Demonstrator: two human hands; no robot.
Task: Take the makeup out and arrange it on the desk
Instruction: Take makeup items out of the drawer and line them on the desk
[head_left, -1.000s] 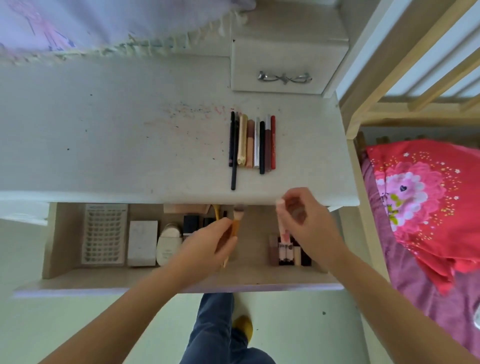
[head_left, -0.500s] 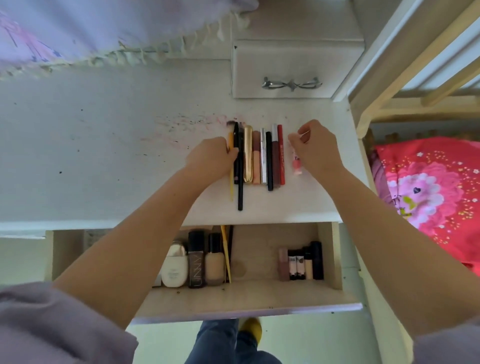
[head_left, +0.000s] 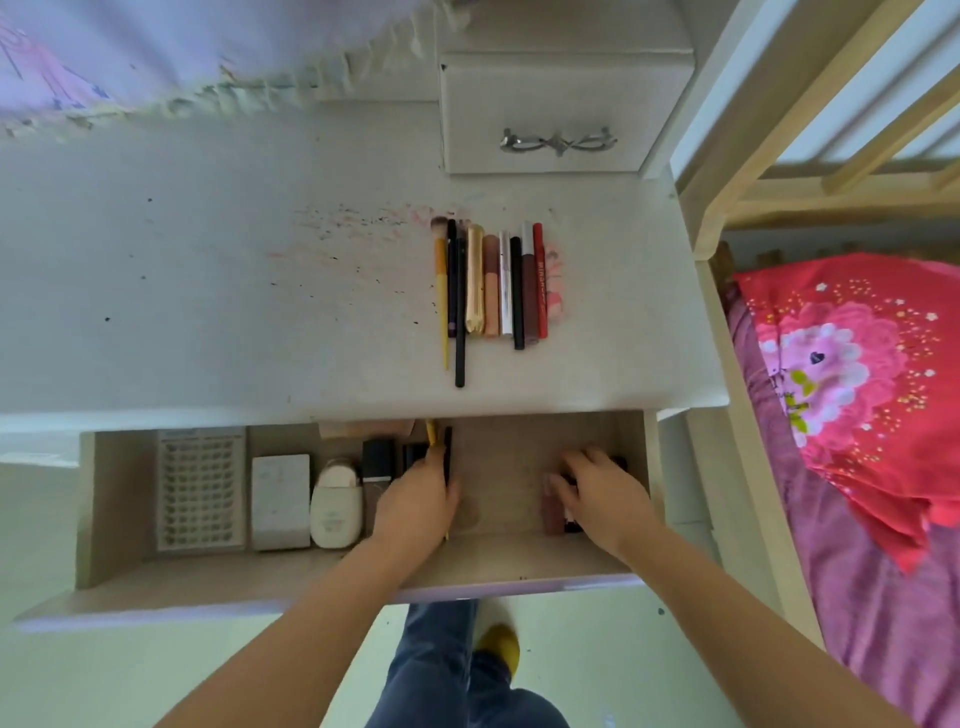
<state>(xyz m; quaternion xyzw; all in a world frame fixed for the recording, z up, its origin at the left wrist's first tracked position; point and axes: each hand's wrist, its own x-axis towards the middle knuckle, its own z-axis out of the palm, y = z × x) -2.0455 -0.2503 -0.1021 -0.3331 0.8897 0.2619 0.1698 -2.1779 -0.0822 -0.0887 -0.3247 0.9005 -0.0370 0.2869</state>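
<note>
Head view, desk (head_left: 208, 291): white top, speckled with dark and pink marks near the middle.
Row of makeup (head_left: 493, 280): laid side by side on the desk, lengthwise away from the body, right of centre, touching or almost touching.
Row, from left: yellow-handled brush (head_left: 441, 291) with bristles at the far end; long black brush (head_left: 460, 332) reaching nearest the desk edge; gold tube (head_left: 474, 275); peach tube (head_left: 491, 286); silver tube (head_left: 505, 283); black pencil (head_left: 517, 293); brown gloss (head_left: 529, 286); red stick (head_left: 540, 280); pale pink item (head_left: 554, 280) at the far right, blurred.
Drawer (head_left: 311, 577): pulled open below the desk edge, both hands inside.
Left hand (head_left: 415, 504): fingers curled round thin sticks, one yellow (head_left: 430, 434) and one black (head_left: 448, 452), their far ends poking out beyond the knuckles.
Right hand (head_left: 597, 493): palm down over small lip tubes (head_left: 551, 512) at the right end of the drawer, fingers bent onto them; whether gripping or only touching, cannot tell.
Drawer, left part: lash tray (head_left: 201, 488), white box (head_left: 280, 501), cream bottle (head_left: 336, 506), black-capped bottle (head_left: 377, 462), standing side by side.
Small cabinet (head_left: 545, 111): at the back of the desk, silver bow-shaped handle.
Right of desk: wooden frame (head_left: 753, 171) and red flowered cloth (head_left: 857, 374).
Bottom: blue trouser leg (head_left: 431, 670), yellow footwear (head_left: 501, 647).
</note>
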